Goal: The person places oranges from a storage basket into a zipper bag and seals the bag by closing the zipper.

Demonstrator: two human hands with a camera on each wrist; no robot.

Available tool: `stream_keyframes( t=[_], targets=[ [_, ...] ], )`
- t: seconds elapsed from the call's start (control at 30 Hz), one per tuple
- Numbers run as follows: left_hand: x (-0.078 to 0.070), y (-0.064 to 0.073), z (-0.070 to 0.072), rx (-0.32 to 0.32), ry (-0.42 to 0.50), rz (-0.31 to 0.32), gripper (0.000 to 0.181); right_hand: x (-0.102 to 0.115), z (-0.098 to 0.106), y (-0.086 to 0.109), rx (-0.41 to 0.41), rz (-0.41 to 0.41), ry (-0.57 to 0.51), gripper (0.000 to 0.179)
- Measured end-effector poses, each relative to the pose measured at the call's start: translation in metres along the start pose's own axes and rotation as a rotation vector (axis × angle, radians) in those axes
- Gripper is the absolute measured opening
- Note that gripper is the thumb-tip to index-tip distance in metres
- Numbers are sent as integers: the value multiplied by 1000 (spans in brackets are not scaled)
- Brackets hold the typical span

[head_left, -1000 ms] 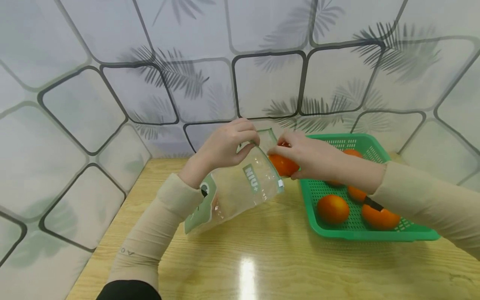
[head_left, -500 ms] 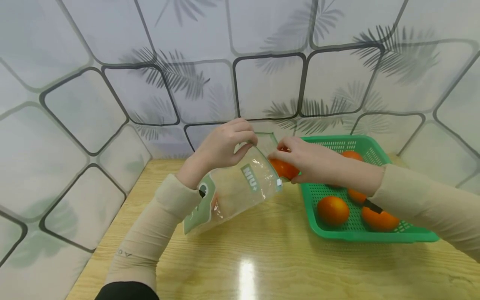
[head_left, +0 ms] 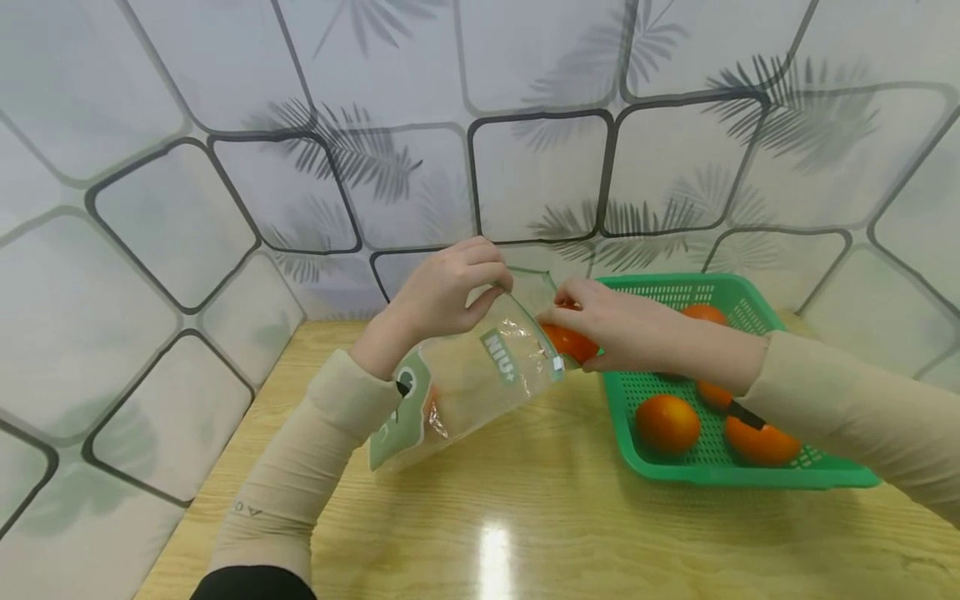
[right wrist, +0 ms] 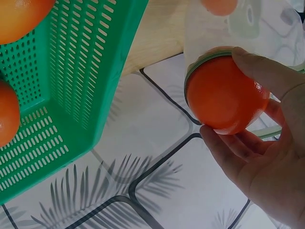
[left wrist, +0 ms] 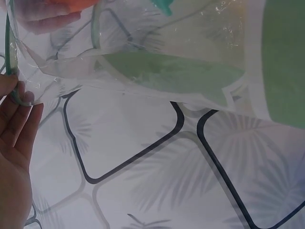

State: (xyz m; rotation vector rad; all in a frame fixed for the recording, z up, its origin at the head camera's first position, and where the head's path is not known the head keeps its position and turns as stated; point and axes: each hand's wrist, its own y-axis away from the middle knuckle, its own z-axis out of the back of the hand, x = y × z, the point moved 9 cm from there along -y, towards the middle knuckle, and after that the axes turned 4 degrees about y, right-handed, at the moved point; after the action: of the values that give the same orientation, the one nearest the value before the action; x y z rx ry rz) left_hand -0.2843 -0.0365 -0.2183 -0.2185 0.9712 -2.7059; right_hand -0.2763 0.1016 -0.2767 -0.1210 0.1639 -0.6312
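My left hand (head_left: 457, 287) pinches the green-edged rim of a clear zip bag (head_left: 468, 392) marked "NIU+", holding its mouth up toward the right. In my right hand (head_left: 611, 321) is an orange (right wrist: 224, 95), gripped between thumb and fingers right at the bag's mouth. The bag's rim runs across the far side of that orange in the right wrist view. Another orange (right wrist: 219, 5) shows through the plastic, deeper in the bag. In the left wrist view, the left fingertips (left wrist: 28, 112) hold the bag's edge.
A green perforated basket (head_left: 742, 477) stands on the wooden table (head_left: 420, 542) to the right, under my right forearm. Several oranges lie in it, among them a near-left orange (head_left: 667, 423). A patterned wall covering (head_left: 540, 175) rises close behind the bag.
The right hand and its orange have shifted very slightly down at the bag's mouth. The bag's mouth edge has moved a little left and down. The left hand keeps its pinch.
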Motion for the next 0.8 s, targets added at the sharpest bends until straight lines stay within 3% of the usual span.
stream_keyframes(
  t=[0.8],
  targets=[
    [-1, 2, 0, 6, 3, -6, 12, -5, -4, 4, 10, -27, 10, 77]
  ],
)
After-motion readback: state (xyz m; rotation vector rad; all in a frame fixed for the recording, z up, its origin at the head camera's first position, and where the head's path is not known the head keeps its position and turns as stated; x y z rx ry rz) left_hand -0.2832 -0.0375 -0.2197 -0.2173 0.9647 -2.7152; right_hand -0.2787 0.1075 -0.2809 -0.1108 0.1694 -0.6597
